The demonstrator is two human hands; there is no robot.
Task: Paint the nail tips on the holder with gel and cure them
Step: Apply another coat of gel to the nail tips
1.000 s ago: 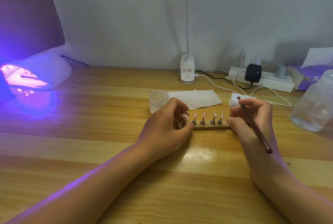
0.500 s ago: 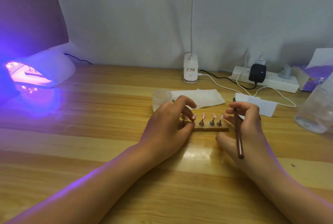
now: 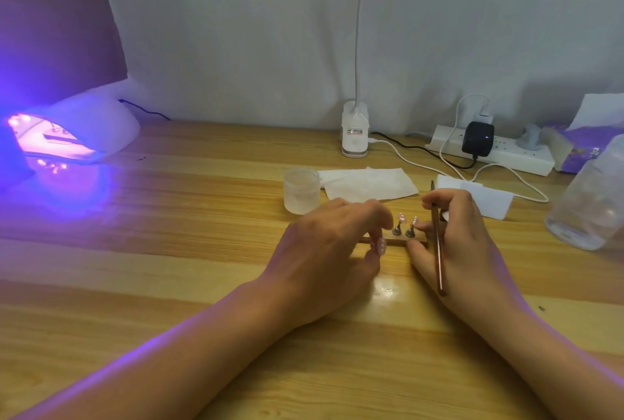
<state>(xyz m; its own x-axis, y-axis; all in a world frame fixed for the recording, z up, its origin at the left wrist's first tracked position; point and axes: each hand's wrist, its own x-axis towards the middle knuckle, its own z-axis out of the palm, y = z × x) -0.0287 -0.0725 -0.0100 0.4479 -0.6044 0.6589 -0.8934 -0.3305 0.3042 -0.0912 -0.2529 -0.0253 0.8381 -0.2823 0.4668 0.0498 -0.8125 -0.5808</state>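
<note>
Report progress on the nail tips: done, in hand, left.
Done: the two tips in view look pink, so gel seems applied; the lamp glows. In hand: left hand covers the holder at its left end, right hand touches its right end while gripping the brush. Left: the holder sits on the table, away from the lamp, so curing remains.

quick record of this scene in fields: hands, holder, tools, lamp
left hand: curled over the left end of the holder, seems to grip it
right hand: holds brush, at holder's right end
nail tips: two visible, standing on holder
lamp: lit, far left
jar: behind left hand, beside tissue
</note>
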